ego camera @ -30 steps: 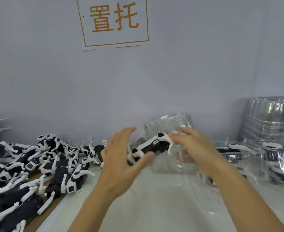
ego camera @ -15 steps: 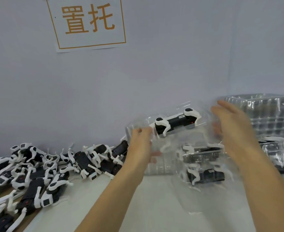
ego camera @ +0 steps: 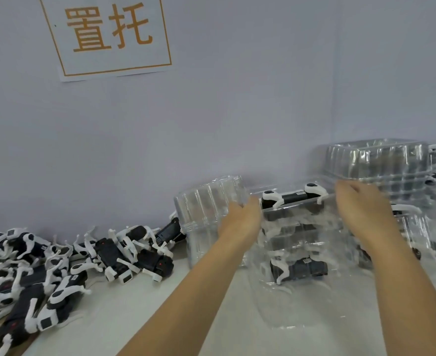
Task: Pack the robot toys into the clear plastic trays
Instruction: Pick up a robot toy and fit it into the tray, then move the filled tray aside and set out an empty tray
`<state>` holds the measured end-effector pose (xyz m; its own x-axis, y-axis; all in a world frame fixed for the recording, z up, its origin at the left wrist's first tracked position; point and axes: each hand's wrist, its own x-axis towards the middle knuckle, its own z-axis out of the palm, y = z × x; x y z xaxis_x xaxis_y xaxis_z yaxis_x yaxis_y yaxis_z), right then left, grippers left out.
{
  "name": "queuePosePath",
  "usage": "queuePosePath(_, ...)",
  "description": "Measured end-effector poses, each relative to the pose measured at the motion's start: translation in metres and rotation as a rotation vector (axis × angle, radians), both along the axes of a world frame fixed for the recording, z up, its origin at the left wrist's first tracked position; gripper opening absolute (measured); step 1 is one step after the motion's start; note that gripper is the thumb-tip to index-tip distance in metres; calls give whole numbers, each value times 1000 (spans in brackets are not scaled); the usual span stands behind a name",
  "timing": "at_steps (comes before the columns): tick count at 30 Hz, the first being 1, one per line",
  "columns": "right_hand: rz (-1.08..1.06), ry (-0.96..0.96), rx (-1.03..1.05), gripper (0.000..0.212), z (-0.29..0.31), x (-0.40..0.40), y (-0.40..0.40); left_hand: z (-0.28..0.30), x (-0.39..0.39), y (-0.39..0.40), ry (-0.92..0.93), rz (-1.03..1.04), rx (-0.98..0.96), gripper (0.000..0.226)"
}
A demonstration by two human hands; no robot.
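Observation:
A clear plastic tray (ego camera: 296,214) with one black-and-white robot toy (ego camera: 292,197) in it is held up between both hands. My left hand (ego camera: 240,217) grips its left end. The tray's right end is held by my right hand (ego camera: 360,209), which is blurred. Below the held tray lie filled clear trays (ego camera: 283,304) with another robot toy (ego camera: 299,268) showing through. A pile of loose robot toys (ego camera: 57,265) covers the table at the left.
An upright stack of empty clear trays (ego camera: 206,209) stands just left of my left hand. More stacked trays (ego camera: 376,160) sit against the wall at the back right. A paper sign (ego camera: 109,34) hangs on the grey wall. The white table (ego camera: 139,317) lies below my forearms.
Both hands took hold of the tray with the toy and carried it to the right, above the filled trays. The right hand has closed in on the tray's right end.

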<state>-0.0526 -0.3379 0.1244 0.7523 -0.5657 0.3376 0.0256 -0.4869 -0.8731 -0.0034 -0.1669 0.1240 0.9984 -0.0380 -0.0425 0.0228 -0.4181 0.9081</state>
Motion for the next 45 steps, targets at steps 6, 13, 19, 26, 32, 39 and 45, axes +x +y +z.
queuePosePath(6, -58, 23, -87, 41, 8, -7, 10, -3, -4, -1, -42, -31, -82, 60)
queuePosePath(13, -40, 12, -128, 41, 11, -9, 18, -5, -4, 6, -19, -37, -113, 74)
queuePosePath(19, -80, -306, -219, 37, 16, -4, 33, -22, 6, 43, -164, 46, -114, 29)
queuePosePath(26, 68, -622, -254, 34, 24, 0, 99, -71, 44, 138, -327, 329, 415, 27)
queuePosePath(32, 334, -440, -322, 35, 12, 8, 135, -52, 69, 171, -517, 154, 662, 73)
queuePosePath(39, 345, -442, -277, 34, 8, 12, 135, 4, 96, 127, -528, -172, 936, 82)
queuePosePath(45, 362, -485, -249, 35, 7, 10, 134, 14, 97, 115, -713, 86, 824, 31)
